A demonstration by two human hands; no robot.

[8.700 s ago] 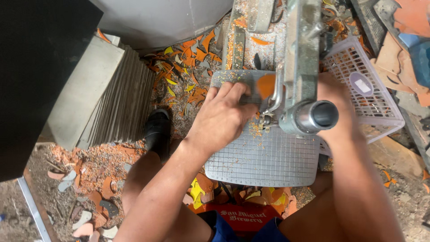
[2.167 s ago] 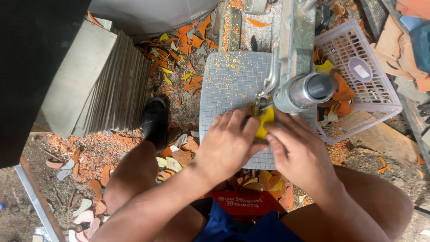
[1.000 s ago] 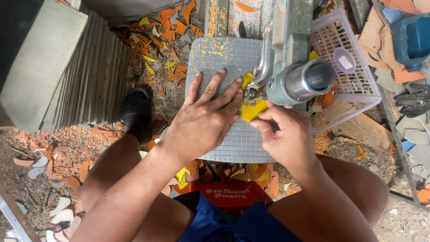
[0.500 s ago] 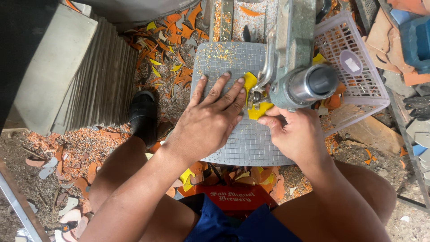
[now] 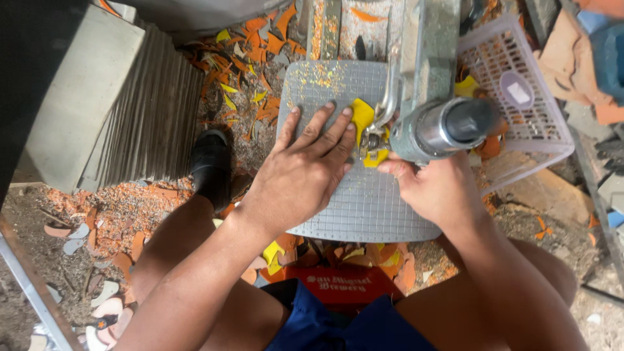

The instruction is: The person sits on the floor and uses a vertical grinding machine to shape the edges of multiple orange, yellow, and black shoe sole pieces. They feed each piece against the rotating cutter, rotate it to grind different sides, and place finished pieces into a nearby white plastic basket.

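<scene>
A grey gridded work plate (image 5: pixel 364 201) lies in front of me with yellow dust on it. My left hand (image 5: pixel 305 166) lies flat on the plate, its fingertips pressing a yellow tile piece (image 5: pixel 361 116) beside the cutter. My right hand (image 5: pixel 435 188) pinches the near end of the yellow piece (image 5: pixel 377 157) under the metal cutting machine (image 5: pixel 435 123), whose grey cylinder juts toward me. Where the blade meets the piece is hidden by the machine.
A white plastic basket (image 5: pixel 520 97) with yellow and orange pieces stands to the right. A stack of grey tiles (image 5: pixel 123 110) leans at the left. Orange and yellow shards (image 5: pixel 253 71) litter the ground. My black shoe (image 5: pixel 211 166) rests beside the plate.
The orange piece cut earlier is gone and a yellow piece is now at the cutter. Over the last second my left hand slid the yellow piece farther up into the blade.
</scene>
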